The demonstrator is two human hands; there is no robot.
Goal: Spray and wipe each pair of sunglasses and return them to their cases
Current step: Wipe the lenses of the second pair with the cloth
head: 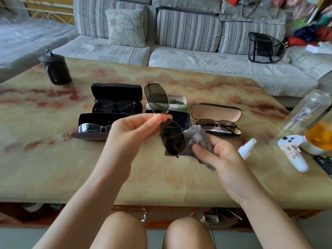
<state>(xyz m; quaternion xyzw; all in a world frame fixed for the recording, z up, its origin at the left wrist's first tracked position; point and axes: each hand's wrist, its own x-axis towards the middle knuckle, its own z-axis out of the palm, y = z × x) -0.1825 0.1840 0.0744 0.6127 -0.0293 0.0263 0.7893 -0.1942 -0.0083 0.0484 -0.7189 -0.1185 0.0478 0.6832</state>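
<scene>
Grey cloth [195, 141] is bunched in the right hand [218, 155], fingers curled around it, and it sits right behind and under the lower lens of the sunglasses [166, 121]. Only one view here, the head camera, so that's all I've got.

Left hand [136, 129] is pinching the pair at the bridge, thumb and fingertips closed on it. That puts the long axis running near vertical: one lens sticks up over the cases, the other hangs down toward the cloth. So the lens due for wiping is the lower one, just left of the right fingers [203, 152] and touching the cloth as far as I can tell.

Right hand is clearly the nearer one to that lens; my guess is it folds the cloth over and rubs while the left keeps things steady.

Spray [247, 149] lies on the table [53, 168] just right of the right hand. Three other pairs sit in open cases behind.
</scene>
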